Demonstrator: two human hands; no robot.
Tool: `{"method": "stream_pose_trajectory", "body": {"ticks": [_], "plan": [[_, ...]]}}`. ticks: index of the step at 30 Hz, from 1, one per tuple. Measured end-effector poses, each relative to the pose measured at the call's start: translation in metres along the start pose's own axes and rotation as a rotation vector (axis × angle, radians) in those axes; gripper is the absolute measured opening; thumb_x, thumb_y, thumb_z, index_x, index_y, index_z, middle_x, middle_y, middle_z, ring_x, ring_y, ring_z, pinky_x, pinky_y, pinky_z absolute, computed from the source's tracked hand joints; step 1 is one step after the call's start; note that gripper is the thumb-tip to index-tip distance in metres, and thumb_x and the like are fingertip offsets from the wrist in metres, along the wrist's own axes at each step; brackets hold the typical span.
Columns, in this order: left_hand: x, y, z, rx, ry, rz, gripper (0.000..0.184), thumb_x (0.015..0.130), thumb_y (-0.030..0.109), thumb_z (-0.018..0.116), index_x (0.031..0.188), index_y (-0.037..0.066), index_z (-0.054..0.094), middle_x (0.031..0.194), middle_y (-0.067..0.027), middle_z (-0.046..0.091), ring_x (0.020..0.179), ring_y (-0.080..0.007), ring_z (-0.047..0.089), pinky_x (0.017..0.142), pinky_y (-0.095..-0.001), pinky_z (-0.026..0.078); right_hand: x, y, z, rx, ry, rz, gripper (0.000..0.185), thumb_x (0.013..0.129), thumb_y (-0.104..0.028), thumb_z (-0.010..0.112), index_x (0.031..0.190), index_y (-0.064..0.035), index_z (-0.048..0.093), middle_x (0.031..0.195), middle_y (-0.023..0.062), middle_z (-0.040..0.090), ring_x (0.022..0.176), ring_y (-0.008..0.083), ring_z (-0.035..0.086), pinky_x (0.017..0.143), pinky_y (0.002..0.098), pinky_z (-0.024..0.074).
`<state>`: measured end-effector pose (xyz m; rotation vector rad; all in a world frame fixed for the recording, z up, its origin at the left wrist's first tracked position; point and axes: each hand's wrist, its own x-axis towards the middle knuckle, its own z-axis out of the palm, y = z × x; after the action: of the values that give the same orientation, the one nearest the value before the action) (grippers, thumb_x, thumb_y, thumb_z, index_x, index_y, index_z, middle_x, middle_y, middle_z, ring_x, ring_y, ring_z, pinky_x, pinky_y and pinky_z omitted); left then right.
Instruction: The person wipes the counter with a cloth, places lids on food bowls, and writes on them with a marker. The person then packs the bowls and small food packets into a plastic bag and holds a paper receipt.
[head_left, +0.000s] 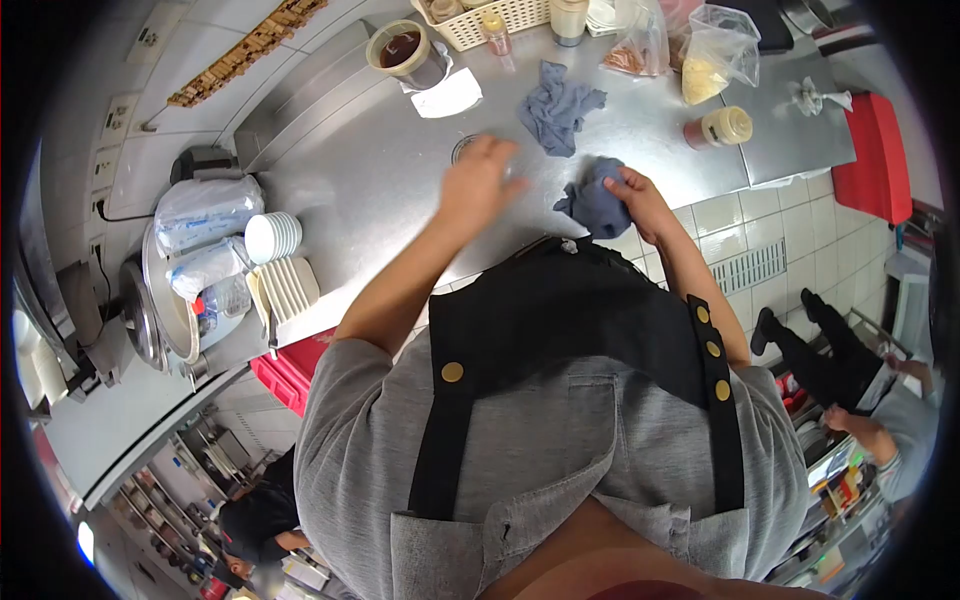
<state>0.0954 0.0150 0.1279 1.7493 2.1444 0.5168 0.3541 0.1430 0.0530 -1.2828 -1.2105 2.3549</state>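
Observation:
My right hand is closed on a bunched blue-grey cloth at the front edge of the steel counter. Above and to its left, a second blue-grey cloth lies crumpled on the counter. Over the counter's middle is my left hand, slightly blurred, its fingers apart and nothing in it. Just beyond its fingers a small round metal item shows, partly hidden by the hand. White paper lies farther back, beside a tub of dark liquid.
A squeeze bottle and bagged food are at the right. Stacked white bowls and plates sit at the left. A basket stands at the back. One person is at lower left, another at right.

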Motion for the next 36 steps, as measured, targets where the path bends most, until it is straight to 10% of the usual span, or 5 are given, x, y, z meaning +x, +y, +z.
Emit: {"method": "stream_pose_trajectory", "body": {"ticks": [4,11,15,27,36], "plan": [[-0.022,0.028,0.039,-0.789,-0.210,-0.097,0.062,0.081,0.026,0.079,0.134,0.008,0.052,0.116,-0.0075,0.058,0.110,-0.0217,0.057,0.095,-0.0355,0.048,-0.030,-0.046,0.045,-0.128,-0.493,0.078,0.024,0.099,-0.011,0.056,0.122,-0.0029,0.063,0.104,-0.0006,0.067,0.092,0.0069,0.059,0.083,0.0233,0.0480],[-0.073,-0.059,0.008,-1.494,-0.257,-0.494,0.053,0.085,0.015,0.058,0.136,0.002,0.049,0.125,-0.0095,0.060,0.111,-0.0200,0.059,0.098,-0.0315,0.047,0.018,-0.031,0.094,-0.788,-0.098,-0.402,0.065,0.082,-0.030,0.080,0.133,-0.0021,0.051,0.119,0.0144,0.061,0.107,0.0251,0.060,0.093,0.0353,0.0486],[-0.095,-0.144,-0.079,-1.110,-0.058,-0.684,0.087,0.084,0.021,0.062,0.154,-0.006,0.019,0.137,-0.0195,0.052,0.119,-0.0258,0.055,0.104,-0.0323,0.042,0.047,-0.025,0.150,-1.138,-0.049,-0.690,0.107,0.062,-0.036,0.091,0.146,-0.0040,0.033,0.141,0.0213,0.044,0.127,0.0399,0.045,0.104,0.0473,0.0416],[-0.036,-0.287,-0.016,0.558,0.194,-0.813,0.058,0.082,0.054,0.071,0.130,0.022,0.062,0.158,-0.0131,0.029,0.143,-0.0441,0.021,0.107,-0.0635,0.028,0.096,0.012,0.180,-1.043,0.094,-0.688,0.100,0.060,-0.023,0.091,0.142,-0.0032,0.037,0.131,0.0203,0.054,0.121,0.0392,0.051,0.104,0.0446,0.0424],[0.014,-0.137,0.025,-0.528,0.092,-0.190,0.037,0.078,0.029,0.083,0.102,0.003,0.070,0.093,-0.0094,0.069,0.078,-0.0198,0.064,0.075,-0.0370,0.053,0.092,0.005,0.180,-1.056,0.049,-0.689,0.088,0.059,-0.023,0.090,0.133,-0.0039,0.046,0.125,0.0185,0.060,0.115,0.0391,0.058,0.097,0.0438,0.0476]]}}
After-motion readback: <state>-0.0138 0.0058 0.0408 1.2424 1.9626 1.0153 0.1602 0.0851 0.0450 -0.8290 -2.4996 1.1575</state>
